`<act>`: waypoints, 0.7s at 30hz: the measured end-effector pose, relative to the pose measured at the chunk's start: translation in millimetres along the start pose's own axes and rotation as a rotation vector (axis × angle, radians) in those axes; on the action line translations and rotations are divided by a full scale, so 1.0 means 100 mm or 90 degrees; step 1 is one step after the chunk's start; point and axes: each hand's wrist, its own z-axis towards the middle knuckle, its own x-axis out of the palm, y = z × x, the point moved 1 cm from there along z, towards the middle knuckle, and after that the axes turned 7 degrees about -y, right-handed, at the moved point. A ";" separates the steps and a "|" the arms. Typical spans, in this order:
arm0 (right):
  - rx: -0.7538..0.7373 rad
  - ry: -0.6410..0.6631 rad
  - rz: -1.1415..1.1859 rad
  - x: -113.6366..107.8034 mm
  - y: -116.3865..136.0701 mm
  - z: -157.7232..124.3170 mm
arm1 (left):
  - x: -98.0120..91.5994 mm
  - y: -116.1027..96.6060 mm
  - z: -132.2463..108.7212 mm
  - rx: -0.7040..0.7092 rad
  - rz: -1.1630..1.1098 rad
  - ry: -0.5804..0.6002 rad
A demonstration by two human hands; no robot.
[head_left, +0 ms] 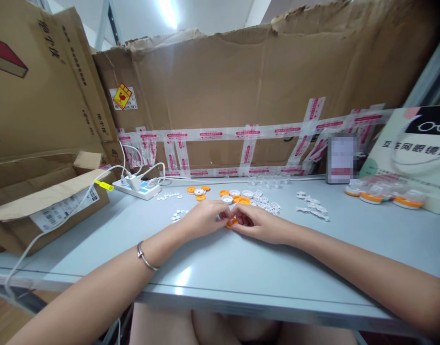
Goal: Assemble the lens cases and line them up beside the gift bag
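Close together over the middle of the table, my left hand (209, 214) and my right hand (254, 221) pinch one small round orange plastic part (232, 223) between their fingertips. The fingers cover much of it. Just behind them lie orange rings (244, 200) and white round caps (227, 199). A heap of small white plastic pieces (266, 203) is beyond my right hand. Small white discs (177, 215) lie left of my left hand, and a cluster of orange and white round parts (199, 191) sits farther back.
A white power strip (141, 188) with cables stands at the back left, near an open cardboard box (58, 206). More white pieces (312, 206) lie to the right. Clear-topped orange containers (381, 192) and a propped phone (341, 158) stand at the back right, before large cardboard (220, 81).
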 end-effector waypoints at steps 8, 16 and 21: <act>0.004 -0.011 0.025 0.01 0.00 -0.01 | -0.02 -0.01 0.00 0.038 -0.013 0.019; 0.042 -0.028 0.073 0.00 -0.03 0.01 | -0.06 0.02 -0.01 0.032 -0.039 0.030; 0.086 -0.073 0.145 0.05 -0.16 0.06 | -0.13 0.03 -0.01 -0.010 -0.042 0.012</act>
